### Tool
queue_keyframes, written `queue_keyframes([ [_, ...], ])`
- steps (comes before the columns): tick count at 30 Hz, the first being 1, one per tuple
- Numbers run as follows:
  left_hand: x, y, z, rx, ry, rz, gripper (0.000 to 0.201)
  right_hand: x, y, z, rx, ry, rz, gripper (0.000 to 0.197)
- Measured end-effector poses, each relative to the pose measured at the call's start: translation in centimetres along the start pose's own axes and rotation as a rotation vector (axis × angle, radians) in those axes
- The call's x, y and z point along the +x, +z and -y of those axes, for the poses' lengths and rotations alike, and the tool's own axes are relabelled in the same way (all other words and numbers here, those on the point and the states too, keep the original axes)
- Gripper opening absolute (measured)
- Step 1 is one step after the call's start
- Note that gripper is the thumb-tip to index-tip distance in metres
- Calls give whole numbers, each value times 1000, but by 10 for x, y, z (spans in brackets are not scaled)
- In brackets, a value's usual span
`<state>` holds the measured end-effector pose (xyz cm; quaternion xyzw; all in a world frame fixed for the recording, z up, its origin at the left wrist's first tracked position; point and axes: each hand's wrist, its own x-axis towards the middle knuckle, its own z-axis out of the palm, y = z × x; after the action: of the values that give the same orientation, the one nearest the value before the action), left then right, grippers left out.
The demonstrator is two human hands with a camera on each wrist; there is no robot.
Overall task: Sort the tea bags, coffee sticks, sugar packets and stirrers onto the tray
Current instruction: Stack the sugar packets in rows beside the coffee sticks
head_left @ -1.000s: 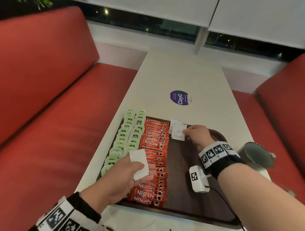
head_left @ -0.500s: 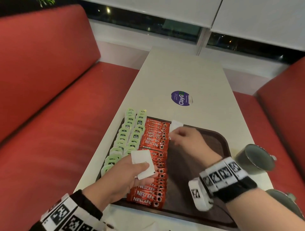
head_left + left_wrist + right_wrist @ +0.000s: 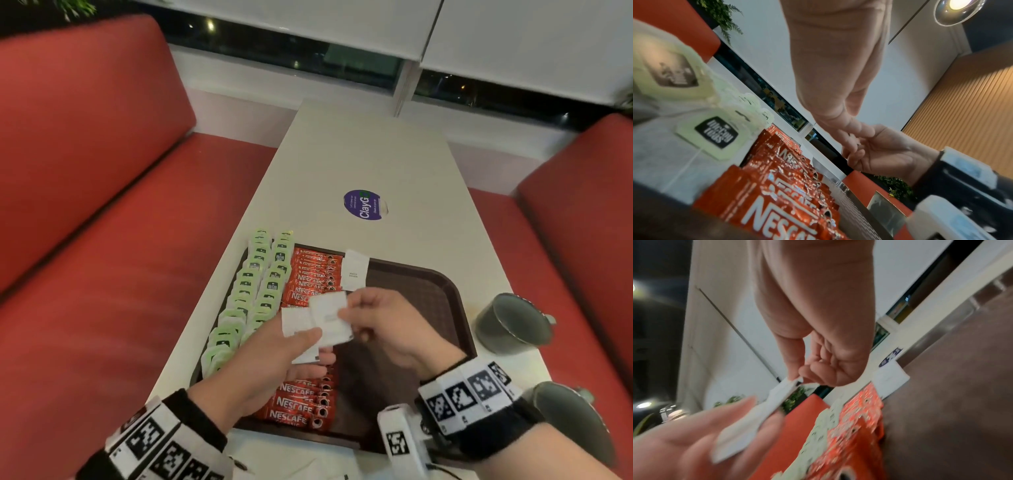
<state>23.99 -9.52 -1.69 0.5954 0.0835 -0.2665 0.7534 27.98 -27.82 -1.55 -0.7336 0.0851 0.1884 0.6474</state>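
Over the brown tray [image 3: 428,291], my left hand [image 3: 291,346] grips a small stack of white sugar packets [image 3: 296,325]. My right hand [image 3: 352,313] pinches the top sugar packet [image 3: 330,317] of that stack between thumb and fingers; the right wrist view shows the pinch on the packet [image 3: 785,391]. More sugar packets [image 3: 356,270] lie at the tray's far edge. Red coffee sticks [image 3: 308,277] fill a column beside them, and green tea bags [image 3: 260,274] form two columns on the tray's left. No stirrers are in view.
Two dark mugs [image 3: 513,323] [image 3: 575,418] stand on the white table [image 3: 359,154] right of the tray. A purple sticker [image 3: 364,205] lies beyond the tray. Red benches [image 3: 120,240] flank the table. Loose white paper lies at the near edge.
My right hand left the sugar packets at the tray's far edge, came back to the left hand, and now pinches a packet from its stack. The left hand moved slightly right.
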Motion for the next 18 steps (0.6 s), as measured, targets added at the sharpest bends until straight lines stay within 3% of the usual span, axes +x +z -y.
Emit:
queue_keyframes([
  [3,1,-8,-2,-109,-31,-70,23,33,-29,-4,11,8,-297,20],
  [6,0,-13,0,-146,-33,-107,29,63,-49,-14,-147,71,-431,20],
  [11,-4,-11,3,-108,-44,-107,30,94,-49,-20,-106,210,-402,17],
  [18,-2,-11,6,-11,-59,-133,28,106,-36,-10,-191,284,-365,20],
])
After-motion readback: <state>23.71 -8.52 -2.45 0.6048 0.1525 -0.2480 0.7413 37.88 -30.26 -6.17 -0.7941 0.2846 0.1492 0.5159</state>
